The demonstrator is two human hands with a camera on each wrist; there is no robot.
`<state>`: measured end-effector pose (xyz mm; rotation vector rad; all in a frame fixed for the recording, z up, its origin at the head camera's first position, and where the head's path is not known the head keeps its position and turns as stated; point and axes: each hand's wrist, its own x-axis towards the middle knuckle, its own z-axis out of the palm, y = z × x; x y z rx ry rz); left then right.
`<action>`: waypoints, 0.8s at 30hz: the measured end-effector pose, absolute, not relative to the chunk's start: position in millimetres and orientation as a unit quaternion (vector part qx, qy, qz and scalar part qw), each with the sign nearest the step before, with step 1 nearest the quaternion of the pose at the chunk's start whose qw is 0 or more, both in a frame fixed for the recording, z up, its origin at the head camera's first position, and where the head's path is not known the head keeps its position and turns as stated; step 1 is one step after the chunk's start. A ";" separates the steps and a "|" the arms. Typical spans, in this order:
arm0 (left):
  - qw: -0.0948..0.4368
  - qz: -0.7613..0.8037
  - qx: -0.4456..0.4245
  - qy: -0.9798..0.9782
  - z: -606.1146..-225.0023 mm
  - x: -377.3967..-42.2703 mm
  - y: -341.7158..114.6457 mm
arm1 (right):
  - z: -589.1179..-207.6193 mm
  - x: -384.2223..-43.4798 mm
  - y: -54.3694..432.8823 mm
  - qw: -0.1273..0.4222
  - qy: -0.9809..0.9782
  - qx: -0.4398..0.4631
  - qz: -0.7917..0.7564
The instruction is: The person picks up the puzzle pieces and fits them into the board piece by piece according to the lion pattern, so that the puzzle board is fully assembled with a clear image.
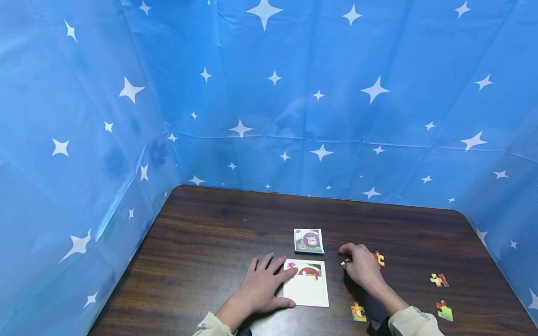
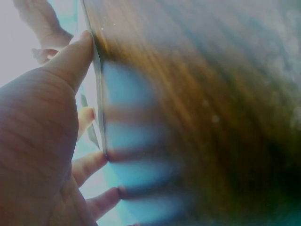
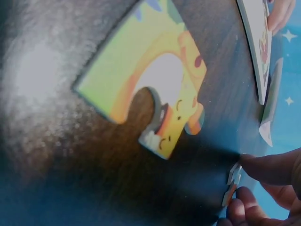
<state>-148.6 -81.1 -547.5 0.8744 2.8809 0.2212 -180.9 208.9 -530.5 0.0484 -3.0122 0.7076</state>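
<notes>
My left hand (image 1: 264, 290) lies with fingers spread over the left side of a white square puzzle board (image 1: 310, 294), touching it with thumb and index finger. A couple of joined picture pieces (image 1: 310, 271) sit along the board's upper edge. To the right of the board, my right hand (image 1: 364, 269) pinches a small puzzle piece (image 3: 232, 181) between thumb and fingers, low over the table. Most of that piece's picture is hidden. Large in the right wrist view is a loose puzzle piece (image 3: 178, 94) with part of a smiling yellow face.
A lion picture card (image 1: 308, 241) lies just beyond the board. Loose puzzle pieces lie to the right: one behind the right hand (image 1: 380, 259), another farther right (image 1: 439, 280), and a green-and-red piece (image 1: 444, 311). The dark wooden table (image 1: 201, 233) meets a blue starry curtain (image 1: 252, 93).
</notes>
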 end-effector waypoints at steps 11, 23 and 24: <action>0.062 0.068 0.289 0.953 -544.6 -146.5 -80.7 | -532.7 -182.7 209.9 -0.010 -0.969 0.017 0.247; 0.056 0.067 0.289 0.953 -544.3 -146.9 -80.7 | -532.3 -181.1 208.4 0.000 -0.968 0.033 0.247; 0.057 0.067 0.289 0.953 -543.8 -146.8 -80.6 | -532.4 -181.4 208.2 0.002 -0.969 0.033 0.244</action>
